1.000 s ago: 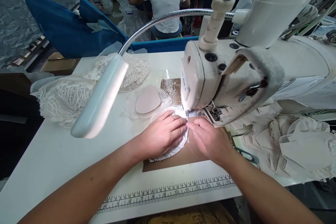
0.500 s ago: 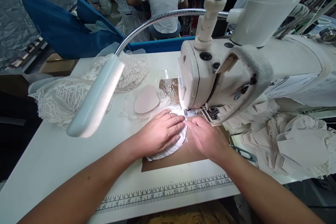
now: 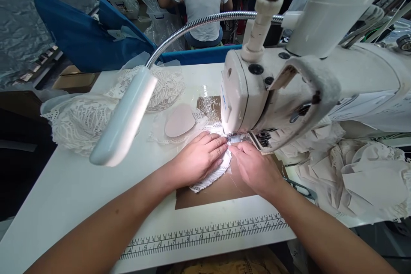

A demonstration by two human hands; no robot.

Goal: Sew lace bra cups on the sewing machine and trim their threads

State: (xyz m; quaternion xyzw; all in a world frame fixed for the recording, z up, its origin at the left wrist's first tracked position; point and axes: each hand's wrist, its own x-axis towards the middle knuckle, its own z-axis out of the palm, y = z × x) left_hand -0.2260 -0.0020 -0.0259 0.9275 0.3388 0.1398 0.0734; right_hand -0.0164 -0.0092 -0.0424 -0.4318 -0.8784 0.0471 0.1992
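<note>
A white lace piece [image 3: 210, 178] lies under the sewing machine [image 3: 236, 90], its upper edge at the presser foot [image 3: 230, 138]. My left hand [image 3: 201, 157] rests flat on the lace, fingers stretched towards the foot and covering much of it. Just right of the needle area, my right hand [image 3: 257, 167] has thumb and forefinger pinched at the lace's right edge; the fingertips nearly meet those of my left hand. Beneath the lace is a brown sheet [image 3: 205, 197]. A beige rounded pad [image 3: 180, 120] sits on more lace at the back left.
A bunched lace pile [image 3: 81, 115] lies left, behind the lamp [image 3: 123, 115] on its bent metal neck. Cut pieces [image 3: 372, 180] are heaped at right, beside small scissors [image 3: 302, 189]. A printed ruler [image 3: 205, 235] runs along the front edge. A person [image 3: 201, 4] sits beyond.
The lace has turned and shifted under my left hand, its lower end now narrower and further right. My hands stay close by the presser foot. The whole view has shifted slightly.
</note>
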